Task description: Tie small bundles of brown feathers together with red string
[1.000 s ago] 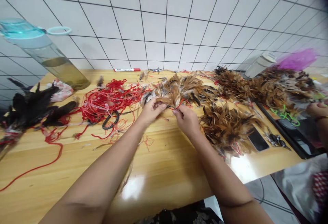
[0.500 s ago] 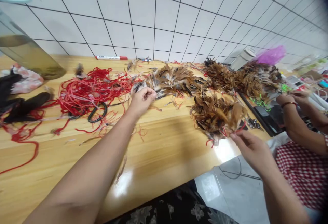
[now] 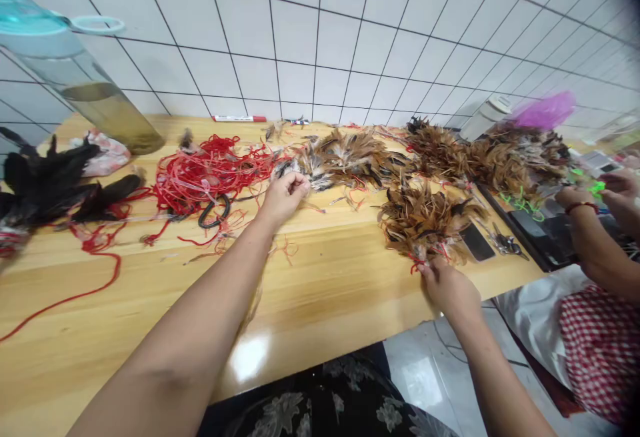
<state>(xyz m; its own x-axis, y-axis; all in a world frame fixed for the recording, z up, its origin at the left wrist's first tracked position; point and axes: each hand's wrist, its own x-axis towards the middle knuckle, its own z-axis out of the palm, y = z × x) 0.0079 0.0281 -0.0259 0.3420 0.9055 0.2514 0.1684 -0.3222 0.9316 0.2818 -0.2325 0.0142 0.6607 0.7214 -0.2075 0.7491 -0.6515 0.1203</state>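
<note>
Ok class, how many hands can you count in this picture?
4: the person's left hand beside brown feathers, right hand at a nearer feather pile, and a co-worker's two hands far right.

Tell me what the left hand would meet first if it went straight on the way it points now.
The left hand points up and to the right, so the first thing in line looks to be the brown feather pile at its fingertips. Depth is unclear, so it may already be touching.
</note>
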